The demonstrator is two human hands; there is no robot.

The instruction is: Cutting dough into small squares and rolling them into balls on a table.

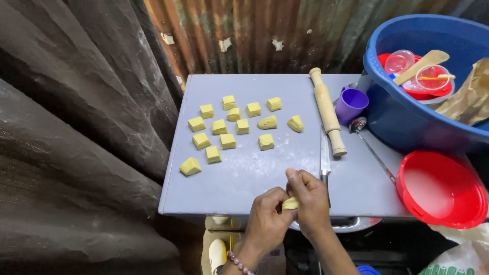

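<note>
Dough piece (291, 204) — pinched between left hand (268, 222) and right hand (308, 202), both closed on it, just past the table's (229, 183) near edge. Roll w/ even, light pressure — other cut pieces (227, 141) sit toward the far-left corner.

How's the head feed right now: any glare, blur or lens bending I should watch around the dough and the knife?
Head view: even light, dough pieces sharp on the floured grey table; slight glare on the knife blade and red bowl; wide-angle bending curves the blue basin and dark left wall; both hands, pinching one dough piece, are slightly soft.
</note>
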